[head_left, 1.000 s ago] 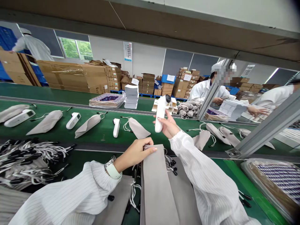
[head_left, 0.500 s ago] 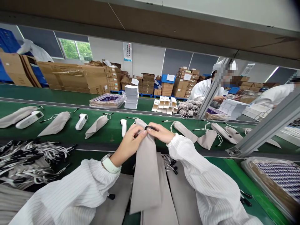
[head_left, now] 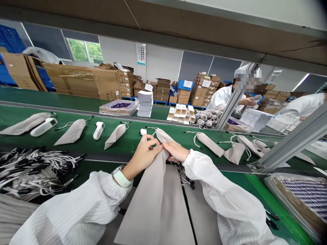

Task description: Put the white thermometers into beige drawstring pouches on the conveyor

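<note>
A grey drawstring pouch (head_left: 148, 194) hangs from its gathered neck between both hands, its wide end spreading toward me. My left hand (head_left: 144, 153) pinches the neck from the left, thumb and fingers together. From the other side my right hand (head_left: 176, 150) grips the same spot with thumb and fingertips. The cord at the neck is mostly hidden by the fingers. More flat grey pouches (head_left: 204, 207) lie beneath, with white cords and black toggles (head_left: 187, 180) near the right wrist. Just beyond the hands, another pouch (head_left: 163, 134) and a partly hidden white device (head_left: 143, 131) rest on the green belt.
Pouches and white thermometer-like devices (head_left: 99, 130) line the green belt (head_left: 133, 144). A heap of corded pouches (head_left: 33, 173) sits at left; a plastic-wrapped tray (head_left: 301, 194) is at right. A slanted metal post (head_left: 288, 139) stands right of centre. Co-workers (head_left: 222, 98) are across the line.
The held pouch's lower end has swung left and toward me, and the black toggle between my fingers no longer shows. Items on the belt have shifted right in view.
</note>
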`<state>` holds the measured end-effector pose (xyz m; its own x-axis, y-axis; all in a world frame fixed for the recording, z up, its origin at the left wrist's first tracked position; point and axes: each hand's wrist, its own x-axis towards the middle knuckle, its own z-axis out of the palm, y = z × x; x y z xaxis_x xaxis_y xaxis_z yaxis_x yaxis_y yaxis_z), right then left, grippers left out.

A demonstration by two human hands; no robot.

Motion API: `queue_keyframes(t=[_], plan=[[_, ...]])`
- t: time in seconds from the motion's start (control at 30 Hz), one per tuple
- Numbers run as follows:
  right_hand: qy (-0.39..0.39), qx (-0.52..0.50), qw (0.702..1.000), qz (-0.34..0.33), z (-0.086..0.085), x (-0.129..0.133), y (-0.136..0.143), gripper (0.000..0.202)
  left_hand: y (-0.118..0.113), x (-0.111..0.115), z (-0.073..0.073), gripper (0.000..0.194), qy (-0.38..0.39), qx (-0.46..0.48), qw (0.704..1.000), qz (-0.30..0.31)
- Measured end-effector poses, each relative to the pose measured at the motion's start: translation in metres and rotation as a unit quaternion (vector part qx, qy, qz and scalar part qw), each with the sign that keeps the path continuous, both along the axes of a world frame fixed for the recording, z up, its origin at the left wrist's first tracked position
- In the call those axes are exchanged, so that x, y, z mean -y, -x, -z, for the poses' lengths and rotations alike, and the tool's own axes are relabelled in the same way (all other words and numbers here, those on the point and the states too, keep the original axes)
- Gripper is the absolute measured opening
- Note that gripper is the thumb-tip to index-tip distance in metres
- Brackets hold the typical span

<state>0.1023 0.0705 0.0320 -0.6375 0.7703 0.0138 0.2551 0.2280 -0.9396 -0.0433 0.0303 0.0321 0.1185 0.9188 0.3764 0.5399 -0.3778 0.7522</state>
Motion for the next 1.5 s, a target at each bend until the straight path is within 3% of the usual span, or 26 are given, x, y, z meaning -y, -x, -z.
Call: queue_keyframes(t=[0.1, 0.13, 0.2, 0.27, 0.3, 0.37, 0.43, 0.53, 0.6, 0.67, 0.73, 0.77, 0.8, 0.87, 0.93, 1.0, 1.13, 1.2, 1.3, 1.4, 1.5], plan=[[0.054, 0.088, 0.994, -0.034, 0.003, 0.0, 0.004, 0.066, 0.006, -0.006, 0.001, 0.022, 0.006, -0.013, 1.0, -0.025], [0.038, 0.085, 0.996, -0.015, 0.004, -0.004, 0.003, 0.065, 0.008, -0.007, 0.0, 0.023, 0.003, -0.016, 0.999, -0.031], [-0.04, 0.04, 0.994, 0.089, 0.005, -0.015, -0.006, 0.061, 0.009, -0.004, -0.005, 0.023, 0.016, -0.003, 0.999, -0.036], [-0.146, -0.004, 0.96, 0.238, 0.007, -0.03, -0.024, 0.054, 0.008, 0.004, -0.013, 0.027, 0.125, 0.032, 0.992, -0.011], [-0.193, -0.007, 0.936, 0.294, 0.008, -0.038, -0.034, 0.051, 0.006, 0.009, -0.017, 0.03, 0.212, 0.052, 0.976, 0.027], [-0.263, 0.02, 0.904, 0.336, 0.011, -0.049, -0.053, 0.044, 0.001, 0.02, -0.027, 0.034, 0.367, 0.096, 0.916, 0.129], [-0.288, 0.034, 0.899, 0.329, 0.011, -0.054, -0.062, 0.039, -0.002, 0.029, -0.036, 0.033, 0.412, 0.158, 0.875, 0.199], [-0.207, -0.017, 0.946, 0.249, 0.007, -0.044, -0.052, 0.037, -0.003, 0.033, -0.044, 0.028, 0.304, 0.28, 0.891, 0.188], [-0.116, -0.062, 0.988, 0.084, 0.004, -0.028, -0.031, 0.041, -0.002, 0.032, -0.046, 0.024, 0.214, 0.331, 0.902, 0.175], [-0.057, -0.105, 0.988, -0.097, 0.003, -0.012, -0.008, 0.046, -0.002, 0.031, -0.046, 0.022, 0.158, 0.349, 0.906, 0.176], [-0.045, -0.145, 0.975, -0.162, 0.002, -0.004, 0.006, 0.045, -0.005, 0.032, -0.044, 0.023, 0.129, 0.328, 0.916, 0.192], [-0.054, -0.162, 0.976, -0.135, -0.001, -0.004, 0.007, 0.041, -0.007, 0.033, -0.042, 0.024, 0.116, 0.297, 0.927, 0.2], [-0.073, -0.17, 0.98, -0.067, -0.004, -0.007, 0.003, 0.038, -0.01, 0.035, -0.039, 0.024, 0.104, 0.248, 0.94, 0.208], [-0.137, -0.132, 0.97, 0.154, -0.014, -0.021, -0.019, 0.037, -0.016, 0.039, -0.03, 0.023, 0.077, 0.108, 0.964, 0.23], [-0.19, -0.012, 0.9, 0.393, -0.024, -0.037, -0.052, 0.039, -0.023, 0.042, -0.013, 0.028, 0.043, -0.062, 0.965, 0.251], [-0.2, 0.057, 0.851, 0.483, -0.03, -0.05, -0.085, 0.049, -0.028, 0.044, 0.009, 0.039, 0.007, -0.213, 0.944, 0.253], [-0.184, 0.223, 0.787, 0.545, -0.017, -0.063, -0.124, 0.049, -0.036, 0.051, 0.042, 0.042, -0.037, -0.383, 0.896, 0.222], [-0.178, 0.261, 0.774, 0.548, -0.004, -0.069, -0.131, 0.042, -0.039, 0.056, 0.046, 0.038, -0.055, -0.419, 0.886, 0.191], [-0.182, 0.269, 0.772, 0.546, 0.008, -0.076, -0.14, 0.04, -0.041, 0.06, 0.039, 0.025, -0.062, -0.441, 0.88, 0.168], [-0.191, 0.285, 0.757, 0.556, 0.014, -0.077, -0.15, 0.043, -0.039, 0.051, 0.031, 0.022, -0.066, -0.393, 0.906, 0.145], [-0.198, 0.313, 0.726, 0.579, 0.021, -0.075, -0.144, 0.057, -0.032, 0.032, 0.034, 0.031, -0.089, -0.306, 0.945, 0.08]])
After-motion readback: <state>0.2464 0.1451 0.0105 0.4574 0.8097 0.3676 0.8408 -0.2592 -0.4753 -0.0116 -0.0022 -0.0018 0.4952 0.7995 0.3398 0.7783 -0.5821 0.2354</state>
